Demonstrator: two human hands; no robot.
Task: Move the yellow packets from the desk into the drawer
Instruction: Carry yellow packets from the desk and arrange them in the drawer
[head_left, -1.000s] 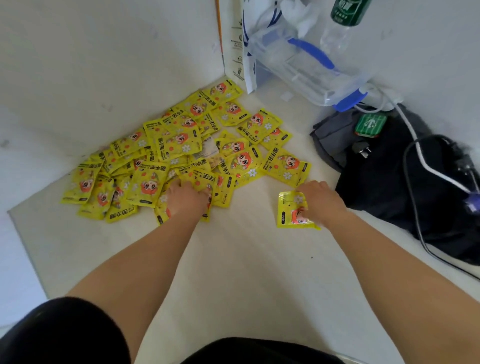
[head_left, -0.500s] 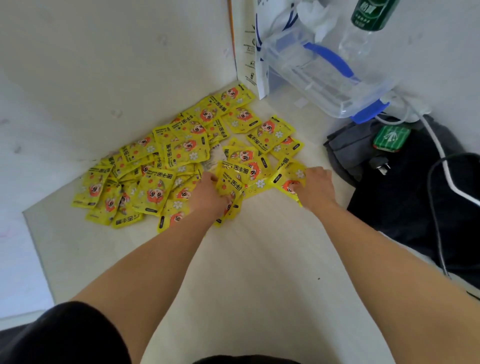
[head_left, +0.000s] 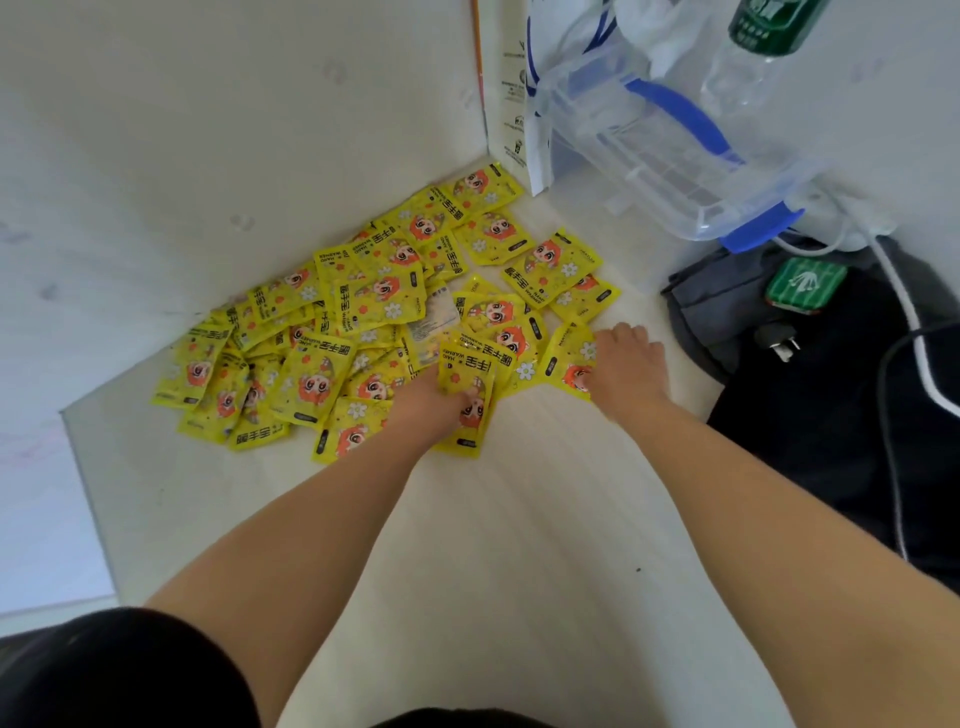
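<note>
Head view: the packets (head_left: 374, 322) lie heaped on the desk (head_left: 519, 545) by the wall, the left hand (head_left: 434, 402) gripping one packet (head_left: 470, 395), the right hand (head_left: 626, 366) pinching another (head_left: 566, 356) at the heap's edge.

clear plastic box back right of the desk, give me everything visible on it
The clear plastic box is a see-through lidded tub with a blue handle across its lid and a blue side clip. It lies tipped on the desk, leaning back toward the wall. A white bag stands against its left side, and a green-labelled bottle rises behind it. Its contents are unclear.
</note>
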